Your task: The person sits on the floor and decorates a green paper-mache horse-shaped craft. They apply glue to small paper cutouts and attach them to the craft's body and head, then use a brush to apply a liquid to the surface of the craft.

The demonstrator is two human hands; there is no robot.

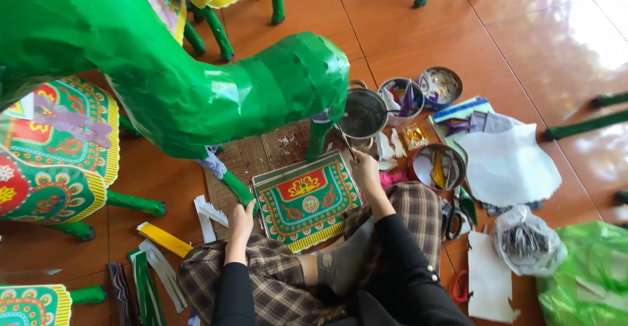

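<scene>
Head camera, looking down: a person sits cross-legged on an orange tile floor (pixel 523 32) in plaid trousers, working under a large green paper horse (pixel 196 84). The left hand (pixel 241 216) is closed around the horse's near green leg (pixel 234 188), steadying it just above a sheet of cardboard (pixel 261 153). The right hand (pixel 364 169) is curled in a pinch on a thin stick, probably a brush (pixel 348 146), whose tip reaches toward a metal pot (pixel 363 113) standing beside the horse's other front leg (pixel 318 136). Between the two hands lies a stack of patterned paper panels (pixel 306 198), green with red and yellow ornament, resting against the person's knees. Behind the pot stand two small tins (pixel 418 94) of scraps, with a third tin (pixel 437 167) nearer the right knee, and white paper cut-outs (pixel 507 162) beyond it. Scissors (pixel 451 220) lie by the right thigh, and paper strips (pixel 163 260) are scattered to the left. To do this well, I judge the left hand should keep the leg firmly braced so the figure does not rock, while the brush takes only a light load and is wiped on the pot's rim, sparing the printed panels below from drips.
</scene>
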